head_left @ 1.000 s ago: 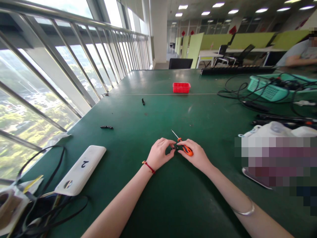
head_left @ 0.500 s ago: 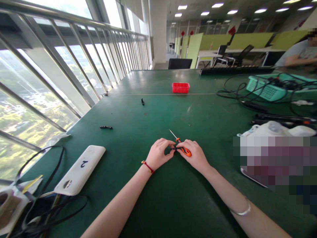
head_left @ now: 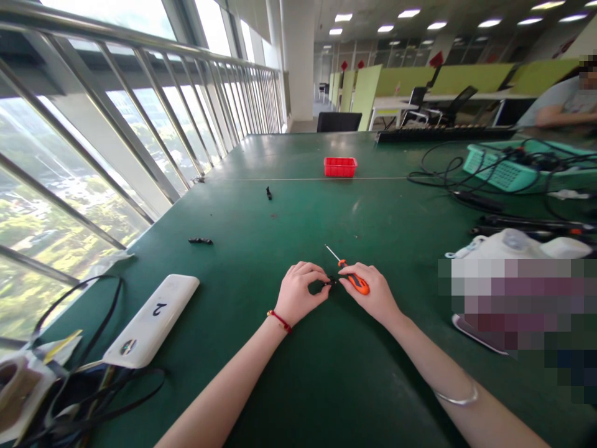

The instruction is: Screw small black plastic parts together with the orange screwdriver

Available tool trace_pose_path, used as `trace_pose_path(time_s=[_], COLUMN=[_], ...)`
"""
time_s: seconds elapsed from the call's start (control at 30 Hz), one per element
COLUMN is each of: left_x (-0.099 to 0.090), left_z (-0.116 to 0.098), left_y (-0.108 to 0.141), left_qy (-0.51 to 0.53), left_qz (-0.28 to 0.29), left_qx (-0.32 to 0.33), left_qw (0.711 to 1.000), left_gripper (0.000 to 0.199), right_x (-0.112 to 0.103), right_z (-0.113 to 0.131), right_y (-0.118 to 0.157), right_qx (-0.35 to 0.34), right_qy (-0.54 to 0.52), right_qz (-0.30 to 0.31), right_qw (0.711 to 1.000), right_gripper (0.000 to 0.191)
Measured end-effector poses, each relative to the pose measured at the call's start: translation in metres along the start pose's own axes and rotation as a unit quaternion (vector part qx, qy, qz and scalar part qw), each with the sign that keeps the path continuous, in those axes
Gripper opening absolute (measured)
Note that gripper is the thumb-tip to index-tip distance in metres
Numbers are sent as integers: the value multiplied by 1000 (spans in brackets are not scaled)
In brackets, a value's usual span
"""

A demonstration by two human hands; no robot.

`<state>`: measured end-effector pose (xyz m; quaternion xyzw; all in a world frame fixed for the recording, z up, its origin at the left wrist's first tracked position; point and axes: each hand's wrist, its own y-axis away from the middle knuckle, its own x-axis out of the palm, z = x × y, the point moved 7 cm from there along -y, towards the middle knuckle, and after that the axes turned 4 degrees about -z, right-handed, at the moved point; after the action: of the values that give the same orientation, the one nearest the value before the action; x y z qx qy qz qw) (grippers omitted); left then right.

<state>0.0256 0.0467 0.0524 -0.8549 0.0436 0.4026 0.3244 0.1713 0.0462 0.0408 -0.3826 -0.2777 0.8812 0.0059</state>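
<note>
My left hand [head_left: 303,287] pinches a small black part [head_left: 331,282] between thumb and fingertips, just above the green table [head_left: 298,379]. What kind of part it is, I cannot make out. Close on its right, my right hand [head_left: 370,291] is closed around the orange and black handle of a screwdriver [head_left: 358,284]. The screwdriver's thin metal shaft points up and to the left, away from the black part. A narrow gap separates the right fingertips from the part.
Two small black pieces [head_left: 200,241] [head_left: 268,193] lie to the left and farther back. A red bin [head_left: 340,167] stands beyond my hands. A white power bank [head_left: 152,320] is at left. Cables and a teal basket [head_left: 501,167] occupy the right, where a person [head_left: 555,102] sits behind.
My right hand has moved slightly right with the screwdriver, away from the black part it was touching. The left hand stays nearly in place, still pinching the part.
</note>
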Motion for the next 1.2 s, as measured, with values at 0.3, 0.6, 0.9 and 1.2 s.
trace_pose_path(time_s=[0.3,0.6,0.9,1.2], left_x=[14,-75,-128,-146], left_z=[-1,64,110,119], left_y=[12,25,64,69], left_qy=[-38,-202,-303,-279], left_qz=[17,-55,-100,-194], left_qx=[-60,-147,-256,-255], left_qw=[997,967,913,906], left_gripper=[6,11,19,22], right_x=[-16,-11,-9,-8], right_z=[-22,-19,-20,-20], right_y=[-2,-1,1,0], right_qx=[96,91,87,79], right_qy=[-72,-82,-79,-73], right_qz=[-66,-41,-25,-29], right_qw=[991,992,993,994], right_gripper=[16,14,13,13])
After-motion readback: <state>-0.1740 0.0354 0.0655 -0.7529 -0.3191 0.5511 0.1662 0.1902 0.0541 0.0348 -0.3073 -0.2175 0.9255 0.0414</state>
